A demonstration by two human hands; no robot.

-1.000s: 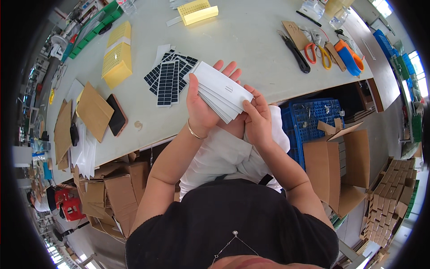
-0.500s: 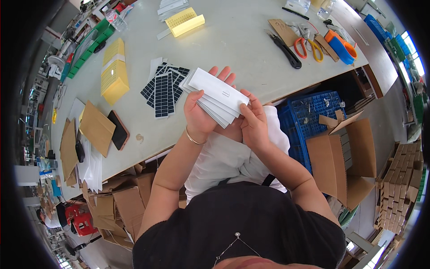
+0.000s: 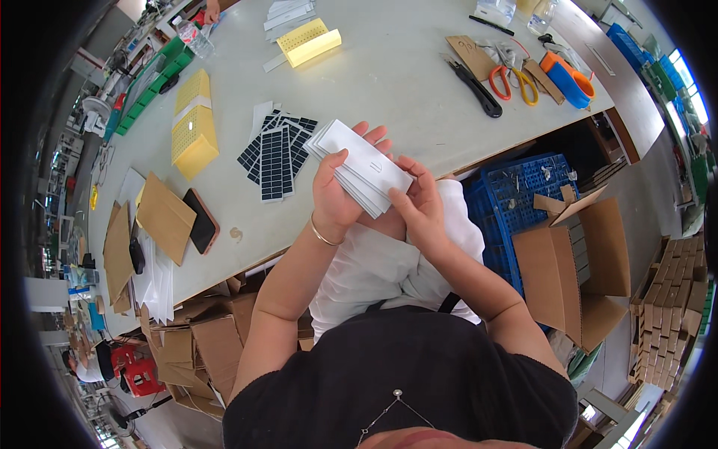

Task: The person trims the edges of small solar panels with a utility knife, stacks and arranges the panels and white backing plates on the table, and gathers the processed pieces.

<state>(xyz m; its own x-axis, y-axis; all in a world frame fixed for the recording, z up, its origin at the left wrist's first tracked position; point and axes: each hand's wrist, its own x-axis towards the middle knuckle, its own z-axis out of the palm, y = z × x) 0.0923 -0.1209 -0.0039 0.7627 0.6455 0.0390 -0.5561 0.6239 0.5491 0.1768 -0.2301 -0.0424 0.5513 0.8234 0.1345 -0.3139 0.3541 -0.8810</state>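
A fanned stack of white rectangular cards (image 3: pixel 363 165) lies across my hands, just over the near edge of the table. My left hand (image 3: pixel 334 196) supports the stack from below, its thumb pressed on the left side and fingertips showing past the far edge. On the right end, my right hand (image 3: pixel 421 206) pinches the stack between thumb and fingers. The top sheet carries a small slot-like mark near its middle. Just left of the stack, several dark blue gridded panels with white borders (image 3: pixel 275 161) lie overlapping on the table.
Yellow perforated blocks (image 3: pixel 194 138) stand left and far (image 3: pixel 310 45). A phone (image 3: pixel 200 221) lies by cardboard pieces (image 3: pixel 164 217). A cutter (image 3: pixel 479 90), scissors (image 3: pixel 512 82) and an orange-blue tape holder (image 3: pixel 568 78) are at right. A blue crate (image 3: pixel 516 202) and open carton (image 3: pixel 553 277) stand below. Another person's hand (image 3: pixel 212 11) shows far left.
The cards in my hands are drawn into a tighter stack, and my right thumb has moved left and nearer along it. Another person's hand has appeared at the far left.
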